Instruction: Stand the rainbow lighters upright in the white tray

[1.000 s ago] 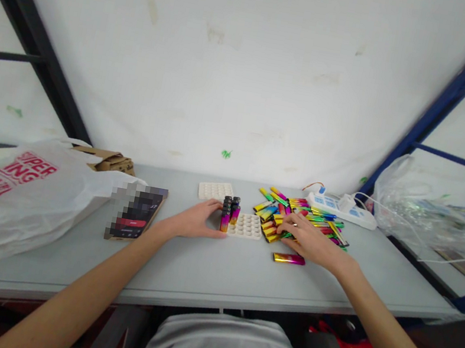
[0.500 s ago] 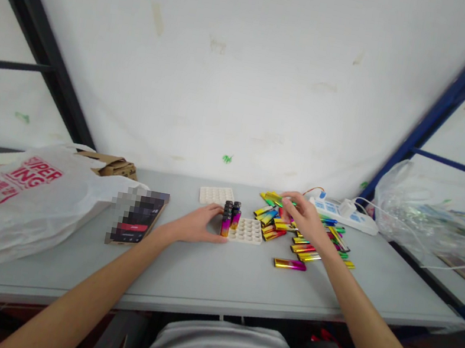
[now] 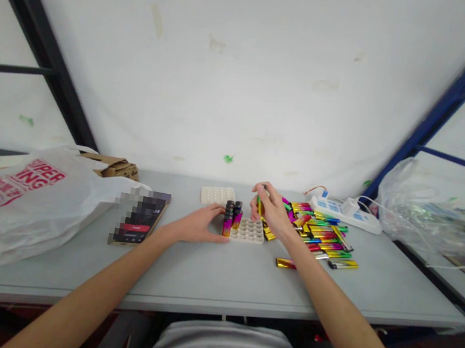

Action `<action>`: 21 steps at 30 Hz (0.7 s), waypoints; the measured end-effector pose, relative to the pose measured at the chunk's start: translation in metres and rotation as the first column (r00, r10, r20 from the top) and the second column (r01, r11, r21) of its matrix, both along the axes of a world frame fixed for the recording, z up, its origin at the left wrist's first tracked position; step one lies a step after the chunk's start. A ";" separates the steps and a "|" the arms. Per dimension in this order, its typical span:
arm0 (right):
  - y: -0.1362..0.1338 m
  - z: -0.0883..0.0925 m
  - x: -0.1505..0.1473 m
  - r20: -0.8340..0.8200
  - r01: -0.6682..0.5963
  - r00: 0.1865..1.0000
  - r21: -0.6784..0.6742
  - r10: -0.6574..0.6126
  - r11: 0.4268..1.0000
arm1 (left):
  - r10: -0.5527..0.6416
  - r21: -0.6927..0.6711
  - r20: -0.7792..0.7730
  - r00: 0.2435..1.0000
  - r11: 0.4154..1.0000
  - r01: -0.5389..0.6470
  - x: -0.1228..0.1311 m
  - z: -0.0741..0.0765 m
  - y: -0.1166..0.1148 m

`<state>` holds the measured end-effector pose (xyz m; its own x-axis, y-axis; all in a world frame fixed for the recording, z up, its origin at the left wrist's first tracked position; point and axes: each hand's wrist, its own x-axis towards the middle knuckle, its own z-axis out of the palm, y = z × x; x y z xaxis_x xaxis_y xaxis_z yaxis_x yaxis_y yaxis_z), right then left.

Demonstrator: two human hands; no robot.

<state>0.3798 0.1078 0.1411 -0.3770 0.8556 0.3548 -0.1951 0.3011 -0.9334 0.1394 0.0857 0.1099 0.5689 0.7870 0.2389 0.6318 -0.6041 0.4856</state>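
Note:
Several purple-and-orange lighters [image 3: 227, 225] with black tops stand upright at the left end of a cream holed tray [image 3: 254, 233]. Around that end curls my left hand [image 3: 200, 225], thumb in front and fingers behind, steadying the tray. My right hand [image 3: 273, 210] is closed on a yellow-green lighter [image 3: 260, 205], held roughly upright above the tray's right part. Beside and partly behind my right wrist lies a loose pile of shiny multicoloured lighters [image 3: 325, 232]. One gold lighter [image 3: 286, 263] lies apart in front, partly covered by my right forearm.
A second cream tray [image 3: 216, 195] lies farther back near the wall. To the left are a phone [image 3: 141, 221], a white plastic bag [image 3: 31, 192] and cardboard [image 3: 119, 168]. A power strip [image 3: 355, 216] with cords stands behind the pile, and clear plastic bags [image 3: 441, 217] lie at right.
My right hand has moved left from the pile with a lighter, which is now tipped upright near the tray. Some lighters in the pile have shifted. My left hand stays at the tray.

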 end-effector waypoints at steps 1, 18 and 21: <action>-0.003 -0.001 0.001 0.044 0.014 0.999 0.028 -0.015 1.000 | 0.002 -0.001 -0.004 1.000 1.000 -0.002 0.000 0.000 0.000; -0.013 0.001 0.012 0.436 0.135 0.802 0.534 -0.408 0.835 | -0.031 -0.005 0.011 0.999 1.000 0.031 -0.001 -0.002 0.002; -0.014 0.002 0.013 0.425 0.127 0.812 0.541 -0.400 0.832 | -0.035 -0.008 0.021 0.999 0.999 0.035 -0.001 -0.002 0.002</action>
<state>0.3930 0.0939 0.1428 -0.3997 0.7258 0.5598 0.4116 0.6878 -0.5979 0.1387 0.0878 0.1075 0.5910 0.7687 0.2444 0.6004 -0.6216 0.5031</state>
